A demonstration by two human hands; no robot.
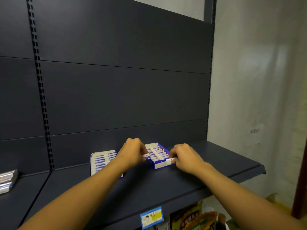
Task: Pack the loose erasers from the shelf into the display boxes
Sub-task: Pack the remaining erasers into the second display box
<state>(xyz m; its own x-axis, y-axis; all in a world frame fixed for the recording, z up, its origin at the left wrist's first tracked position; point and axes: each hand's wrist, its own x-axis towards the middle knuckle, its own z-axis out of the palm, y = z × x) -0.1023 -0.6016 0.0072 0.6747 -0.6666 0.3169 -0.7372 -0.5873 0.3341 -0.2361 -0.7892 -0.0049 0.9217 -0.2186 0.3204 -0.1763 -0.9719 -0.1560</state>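
My left hand (pixel 132 151) and right hand (pixel 184 156) each pinch an eraser (pixel 170 161) over the lower-middle box (pixel 159 164), ready to slot in.

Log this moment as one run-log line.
left hand: holds eraser | right hand: holds eraser | over right box | left box filled
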